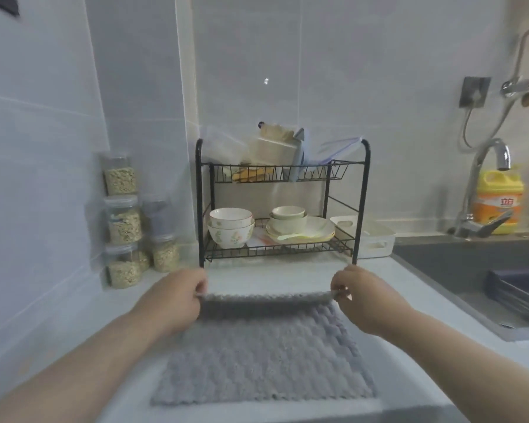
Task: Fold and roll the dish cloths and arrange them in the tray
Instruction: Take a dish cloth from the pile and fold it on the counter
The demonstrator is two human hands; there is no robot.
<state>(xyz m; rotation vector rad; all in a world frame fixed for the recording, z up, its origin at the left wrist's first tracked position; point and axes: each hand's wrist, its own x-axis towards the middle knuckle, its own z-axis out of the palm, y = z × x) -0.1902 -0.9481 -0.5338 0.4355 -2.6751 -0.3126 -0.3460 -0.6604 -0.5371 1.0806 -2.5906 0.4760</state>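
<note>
Two hands (177, 296) (368, 296) — far edge of grey dish cloth (263, 358) lifted, crosswise.

Both my forearms reach forward from the bottom corners, bare, angled inward toward each other. My left hand (177, 296) sits knuckles-up, wrist a little raised, its fingers curled down and inward — thumb and fingertips pinched together at the inner side of the hand. My right hand (364, 296) mirrors it, well apart from the left and level with it, back of the hand facing up, fingers bunched into a pinch at its inner edge. Both grips are closed tight — no finger is spread.
</note>
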